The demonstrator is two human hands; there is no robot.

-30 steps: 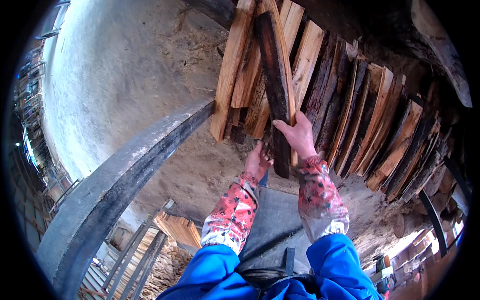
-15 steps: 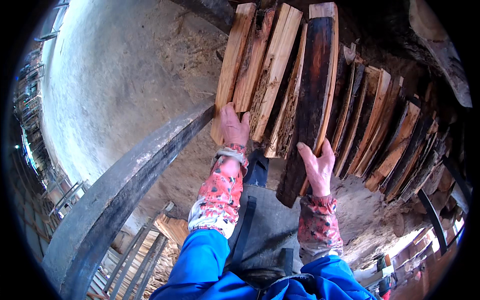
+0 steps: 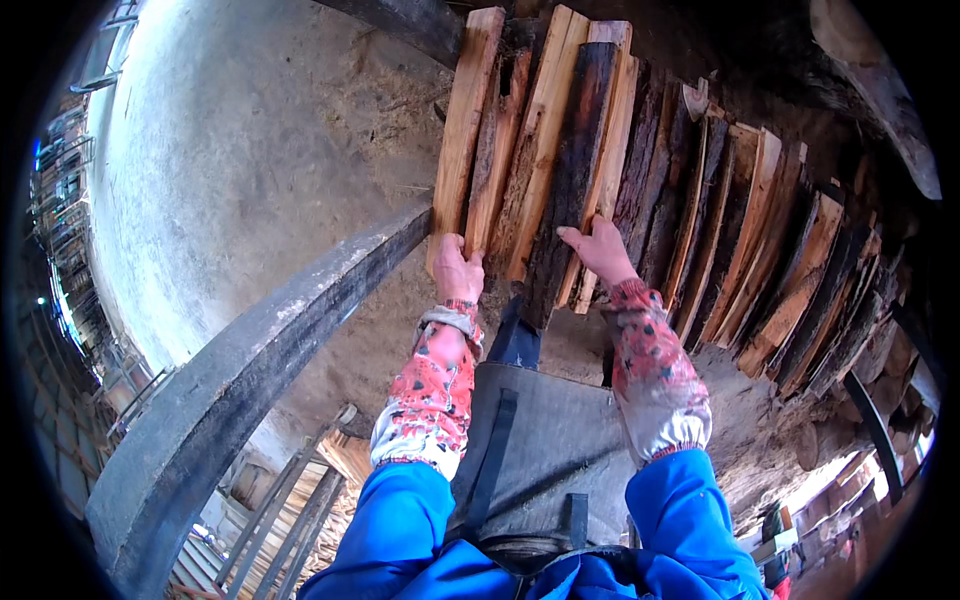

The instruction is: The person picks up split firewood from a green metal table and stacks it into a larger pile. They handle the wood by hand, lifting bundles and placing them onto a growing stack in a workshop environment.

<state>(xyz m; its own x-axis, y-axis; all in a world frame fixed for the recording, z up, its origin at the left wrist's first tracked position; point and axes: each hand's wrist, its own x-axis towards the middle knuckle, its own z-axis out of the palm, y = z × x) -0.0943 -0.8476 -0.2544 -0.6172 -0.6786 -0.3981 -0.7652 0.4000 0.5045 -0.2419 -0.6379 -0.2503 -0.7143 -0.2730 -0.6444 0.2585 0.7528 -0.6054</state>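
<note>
A row of split firewood logs reaches from the top middle towards the right. My left hand (image 3: 458, 272) is closed round the near end of the leftmost pale split log (image 3: 468, 120), thumb to its right. My right hand (image 3: 603, 252) grips a dark-barked split log (image 3: 572, 150) close to its near end, thumb on the bark and fingers over the right side. Between the two hands lie other split logs, among them a narrow reddish one (image 3: 500, 150) and a pale one (image 3: 545, 130). The undersides of the held logs are hidden.
A thick dark beam (image 3: 270, 345) curves from the lower left up to the row. More split logs (image 3: 740, 235) continue the row to the right. A metal bar (image 3: 876, 440) stands at far right. Stacked wood (image 3: 310, 520) shows behind slats at lower left.
My right hand has moved left and farther away with the dark-barked log, which now lies closer against the pale logs. My left hand has come slightly nearer to me.
</note>
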